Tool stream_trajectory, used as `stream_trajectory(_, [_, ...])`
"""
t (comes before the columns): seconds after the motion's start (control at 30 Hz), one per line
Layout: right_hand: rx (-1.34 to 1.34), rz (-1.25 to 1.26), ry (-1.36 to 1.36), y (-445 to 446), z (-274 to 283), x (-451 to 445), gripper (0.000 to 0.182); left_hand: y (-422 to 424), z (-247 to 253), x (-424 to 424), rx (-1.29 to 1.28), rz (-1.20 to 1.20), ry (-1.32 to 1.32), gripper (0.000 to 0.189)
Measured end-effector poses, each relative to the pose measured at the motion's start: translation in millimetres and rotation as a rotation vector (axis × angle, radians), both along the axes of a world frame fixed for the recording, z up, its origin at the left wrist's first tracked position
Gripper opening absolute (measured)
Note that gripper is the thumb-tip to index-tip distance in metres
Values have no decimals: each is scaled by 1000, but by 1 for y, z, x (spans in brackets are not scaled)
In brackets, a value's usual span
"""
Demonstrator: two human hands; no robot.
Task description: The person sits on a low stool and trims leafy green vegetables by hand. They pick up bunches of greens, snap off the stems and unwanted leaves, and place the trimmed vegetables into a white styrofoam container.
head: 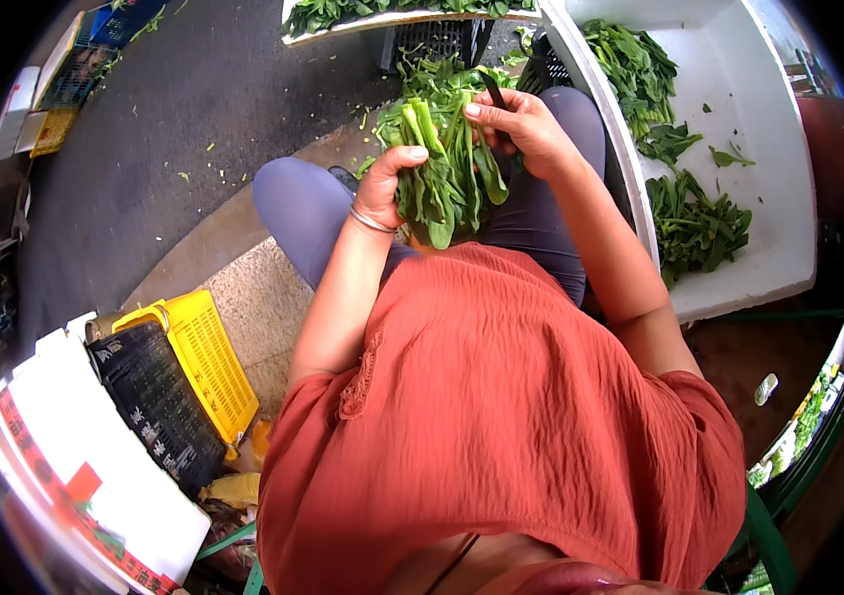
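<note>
My left hand (386, 186) is closed around a bunch of leafy greens (433, 186), its pale cut stems pointing up and its leaves hanging over my lap. To the right, my right hand (522, 130) pinches a stem at the bunch's edge between thumb and finger. It also grips a dark, narrow tool (493, 89), which looks like a knife; the other fingers partly hide it. More loose greens (429, 74) lie just beyond my hands, between my knees.
At my right stands a white foam box (771, 216) with piles of greens (697, 223). A white tray of greens (400, 18) is ahead, above a black crate (433, 41). Yellow (202, 357) and black crates (158, 401) and white foam boxes (109, 461) stand at lower left. Scraps litter the ground.
</note>
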State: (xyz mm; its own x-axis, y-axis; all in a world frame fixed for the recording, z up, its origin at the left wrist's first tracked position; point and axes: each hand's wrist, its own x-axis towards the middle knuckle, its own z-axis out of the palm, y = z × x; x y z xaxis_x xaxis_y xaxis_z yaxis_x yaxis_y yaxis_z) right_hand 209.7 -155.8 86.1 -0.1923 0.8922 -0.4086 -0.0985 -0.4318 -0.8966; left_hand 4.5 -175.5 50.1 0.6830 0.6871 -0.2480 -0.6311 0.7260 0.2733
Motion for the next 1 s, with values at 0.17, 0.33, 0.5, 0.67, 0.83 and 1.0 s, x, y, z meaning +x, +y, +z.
stream_trajectory(0.17, [42,88,-78,0,-2,3,21,2,-10,-5,57,-56,129,41])
stream_trajectory(0.33, [461,121,-583,18,1,17,27,7,-14,-17,182,-70,183,40])
stream_trajectory(0.5, [350,-53,-517,27,2,7,55,2,11,-12,155,33,296,41])
stream_trajectory(0.67, [119,120,-158,12,6,-14,31,3,3,-13,215,-1,198,35])
stream_trajectory(0.83, [15,-85,250,22,-7,19,27,12,-3,-37,171,182,-30,24])
stream_trajectory(1.0, [-26,-128,375,22,-12,25,31,11,-14,-60,108,188,3,26])
